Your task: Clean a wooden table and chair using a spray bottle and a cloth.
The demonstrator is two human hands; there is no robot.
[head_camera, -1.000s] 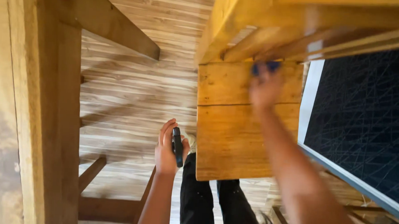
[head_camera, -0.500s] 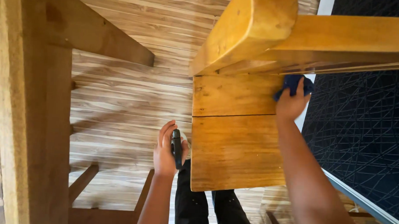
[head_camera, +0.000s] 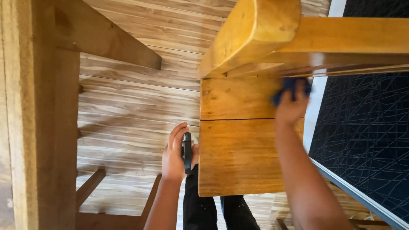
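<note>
blue cloth point(head_camera: 289, 86): lies at about 1 o'clock from frame centre, pressed on the far plank of the yellow wooden seat point(head_camera: 239, 153), right where the seat runs under the chair's rail point(head_camera: 350, 41). only a dark blue bunch of it shows, the rest is under my hand and in the rail's shadow.

right hand point(head_camera: 291, 107): on top of the cloth, fingers lying close together over it and pushing it flat to the wood. image is blurred here, so i cannot tell each finger apart. forearm runs down to 5 o'clock and out of frame.

left hand point(head_camera: 176, 155): at about 7 o'clock from centre, just beside the seat's left edge. fingers curled round a small black object point(head_camera: 187, 151), thumb on one side, the rest wrapped on the other; the object stands roughly upright in the grip. cannot tell what kind of object it is. it sits very near the seat edge; touching or not, i cannot tell.

seat: two planks with a dark seam between them, varnished, glossy. rounded post end point(head_camera: 259, 25) at 12 o'clock, meeting the rail.

below: my dark trousers point(head_camera: 209, 212) at 6 o'clock, partly under the seat's near edge.

surroundings: pale streaked wood floor point(head_camera: 131, 112) from 9 to 12 o'clock. a second wooden frame point(head_camera: 43, 112), darker and unvarnished, fills 9 o'clock, with a crossbar going toward 11. dark blue rug with thin pale lines point(head_camera: 373, 136) at 3 o'clock, light border strip along its edge.
</note>
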